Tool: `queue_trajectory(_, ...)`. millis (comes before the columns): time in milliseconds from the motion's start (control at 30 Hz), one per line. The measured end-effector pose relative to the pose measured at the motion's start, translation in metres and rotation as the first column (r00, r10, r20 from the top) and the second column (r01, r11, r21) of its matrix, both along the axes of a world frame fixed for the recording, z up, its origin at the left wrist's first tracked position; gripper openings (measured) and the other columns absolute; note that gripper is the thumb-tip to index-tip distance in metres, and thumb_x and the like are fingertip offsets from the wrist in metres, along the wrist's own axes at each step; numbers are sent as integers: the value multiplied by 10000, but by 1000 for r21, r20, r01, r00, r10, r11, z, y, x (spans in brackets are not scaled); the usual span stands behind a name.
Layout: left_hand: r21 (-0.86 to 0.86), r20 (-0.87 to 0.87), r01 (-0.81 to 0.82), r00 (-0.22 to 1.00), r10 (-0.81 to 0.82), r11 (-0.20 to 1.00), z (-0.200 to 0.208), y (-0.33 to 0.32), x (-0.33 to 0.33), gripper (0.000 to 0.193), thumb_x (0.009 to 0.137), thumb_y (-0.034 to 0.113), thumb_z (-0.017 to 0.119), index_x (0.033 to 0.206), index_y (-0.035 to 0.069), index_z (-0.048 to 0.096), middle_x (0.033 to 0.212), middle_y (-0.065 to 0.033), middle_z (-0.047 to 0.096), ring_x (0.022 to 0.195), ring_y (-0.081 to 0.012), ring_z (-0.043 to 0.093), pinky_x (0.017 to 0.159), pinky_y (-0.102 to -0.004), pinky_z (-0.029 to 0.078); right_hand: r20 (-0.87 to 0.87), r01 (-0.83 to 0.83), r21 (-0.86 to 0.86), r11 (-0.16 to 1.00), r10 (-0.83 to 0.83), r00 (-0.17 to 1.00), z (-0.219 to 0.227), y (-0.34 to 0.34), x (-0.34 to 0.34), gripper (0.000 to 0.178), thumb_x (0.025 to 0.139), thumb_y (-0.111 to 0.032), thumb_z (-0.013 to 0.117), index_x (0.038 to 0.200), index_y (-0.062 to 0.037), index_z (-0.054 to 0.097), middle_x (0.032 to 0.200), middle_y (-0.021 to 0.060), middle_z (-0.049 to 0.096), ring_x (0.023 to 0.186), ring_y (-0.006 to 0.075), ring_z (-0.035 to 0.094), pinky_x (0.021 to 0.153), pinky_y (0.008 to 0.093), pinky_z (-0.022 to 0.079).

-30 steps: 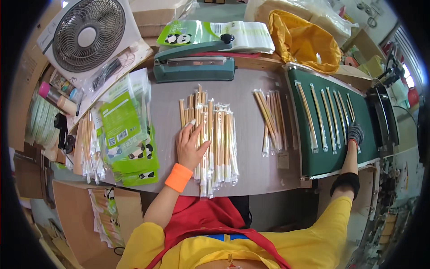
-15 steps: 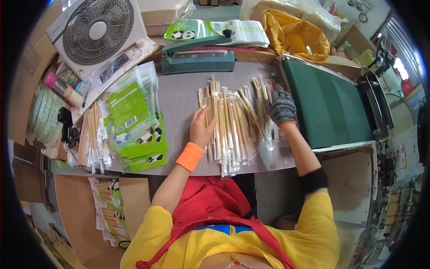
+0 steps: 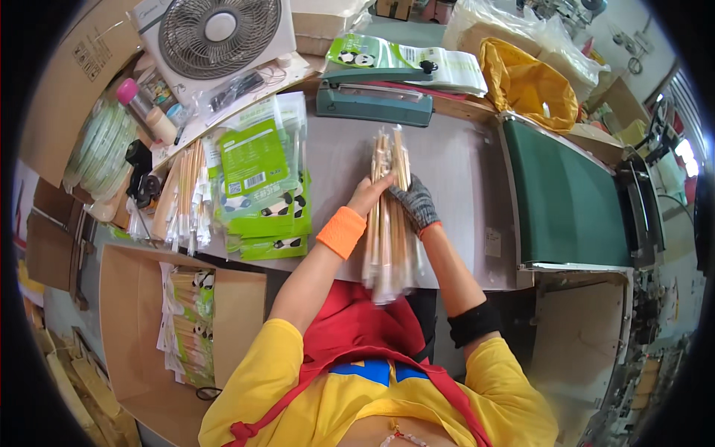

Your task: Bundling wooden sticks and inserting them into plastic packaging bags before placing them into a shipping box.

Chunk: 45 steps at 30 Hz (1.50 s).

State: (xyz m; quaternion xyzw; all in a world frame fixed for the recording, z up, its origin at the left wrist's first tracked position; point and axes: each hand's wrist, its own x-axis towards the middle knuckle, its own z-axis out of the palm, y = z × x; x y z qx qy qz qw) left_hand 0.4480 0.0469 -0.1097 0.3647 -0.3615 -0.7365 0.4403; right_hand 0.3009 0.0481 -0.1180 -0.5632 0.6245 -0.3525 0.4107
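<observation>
A bundle of wooden chopsticks (image 3: pixel 387 249) in clear wrappers is gathered between my two hands over the middle of the table. My left hand (image 3: pixel 367 195), bare with an orange wristband, closes on the bundle's left side, the thumb across the front. My right hand (image 3: pixel 417 203), in a grey knit glove, grips the right side. The bundle's lower ends are blurred and reach the table's near edge. Left of the hands lies a stack of green and clear printed bags (image 3: pixel 257 167) with panda pictures.
More wrapped chopsticks (image 3: pixel 192 190) lie at the left. A teal bag sealer (image 3: pixel 372 104) stands at the back, a box fan (image 3: pixel 221 28) at the far left. A green conveyor belt (image 3: pixel 566 194) borders the right side. Below left, an open carton (image 3: pixel 238 305) holds filled packs.
The chopsticks, spread over the table before, are now drawn together into one tight bundle. My right hand has moved left to join my left hand on it. The whole view has shifted.
</observation>
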Motion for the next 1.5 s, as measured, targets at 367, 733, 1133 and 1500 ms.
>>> queue_trajectory(367, -212, 176, 78, 984, -41, 974, -22, 237, 72, 770, 828, 187, 687, 1422, 9, 231, 1381, -110, 407, 1290, -219, 379, 1080, -379, 282, 676, 95, 174, 980, -189, 712, -10, 262, 6, 710, 773, -162, 744, 1367, -39, 375, 1255, 83, 533, 1158, 198, 504, 982, 325, 418)
queue_trajectory(733, -181, 347, 210, 928, -137, 961, -44, 206, 15, 853, 742, 213, 787, 1375, 3, 255, 1267, -147, 504, 1165, -215, 509, 987, -346, 405, 278, -356, -75, 932, 362, 890, 33, 163, 2, 716, 698, -160, 802, 1314, -20, 466, 1183, 79, 597, 1061, 189, 561, 945, 325, 448)
queue_trajectory(1133, -525, 819, 266, 416, 396, 808, 37, 41, 241, 215, 758, 256, 709, 835, 64, 647, 834, -91, 651, 773, -243, 622, 707, -346, 490, 499, -294, 60, 954, 226, 836, 23, 176, 11, 245, 834, -90, 657, 1056, 14, 650, 985, 78, 660, 900, 145, 613, 821, 271, 503)
queue_trajectory(1500, -463, 886, 335, 143, 441, 821, -4, -20, 274, 191, 807, 236, 655, 841, 47, 655, 876, -144, 635, 837, -310, 612, 750, -391, 477, 429, -297, -8, 955, 272, 861, 11, 170, 12, 205, 838, -57, 657, 1031, 11, 660, 1005, 92, 662, 937, 160, 618, 851, 280, 497)
